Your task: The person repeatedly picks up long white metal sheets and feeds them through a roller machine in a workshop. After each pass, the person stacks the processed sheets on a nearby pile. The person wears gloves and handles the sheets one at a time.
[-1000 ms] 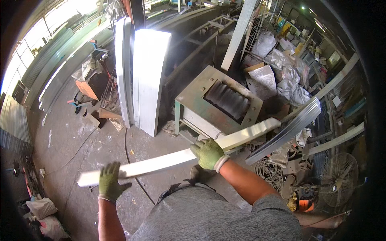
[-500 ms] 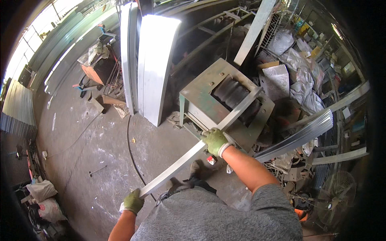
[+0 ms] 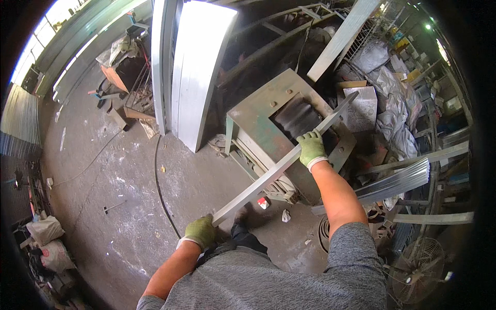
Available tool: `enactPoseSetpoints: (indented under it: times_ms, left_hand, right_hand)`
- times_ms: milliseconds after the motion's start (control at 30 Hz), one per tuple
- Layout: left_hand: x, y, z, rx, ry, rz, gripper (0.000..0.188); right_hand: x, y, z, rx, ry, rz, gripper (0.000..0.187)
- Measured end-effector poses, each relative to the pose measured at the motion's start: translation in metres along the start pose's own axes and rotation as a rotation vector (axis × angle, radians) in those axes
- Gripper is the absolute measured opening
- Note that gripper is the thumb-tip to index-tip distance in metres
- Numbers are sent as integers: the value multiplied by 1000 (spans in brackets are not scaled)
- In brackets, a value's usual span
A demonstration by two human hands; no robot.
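Observation:
A long straight metal bar slants from my waist up to the right, its far end over the dark rounded part set in a boxy metal machine. Around its near end my left hand is closed, in a green work glove with a pale cuff. My right hand, gloved the same way, grips it farther along, beside the machine's top. The palms and the bar's underside are hidden.
Tall silvery panels stand upright left of the machine. A dark cable curves over the floor. At right lie corrugated metal strips, crumpled sheeting and a round caged fan. A red-and-white packet sits near my feet.
Both hands have moved up and to the right with the bar. Its far end now reaches farther across the machine's dark part.

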State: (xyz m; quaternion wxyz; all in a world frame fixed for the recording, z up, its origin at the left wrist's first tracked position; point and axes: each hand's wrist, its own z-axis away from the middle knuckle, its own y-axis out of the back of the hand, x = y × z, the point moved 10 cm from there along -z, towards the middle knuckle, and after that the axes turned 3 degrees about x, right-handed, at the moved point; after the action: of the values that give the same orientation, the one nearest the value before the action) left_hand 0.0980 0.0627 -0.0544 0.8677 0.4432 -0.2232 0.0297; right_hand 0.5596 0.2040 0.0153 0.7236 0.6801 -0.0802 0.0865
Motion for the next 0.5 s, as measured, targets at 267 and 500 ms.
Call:
enactPoseSetpoints:
  times_ms: [267, 500]
  left_hand:
    - [-58, -9, 47, 58, -47, 126, 23]
    - [-153, -33, 102, 30, 66, 148, 29]
  right_hand:
    - [-72, 11, 30, 92, 55, -157, 46]
    - [-177, 20, 63, 152, 82, -286, 35]
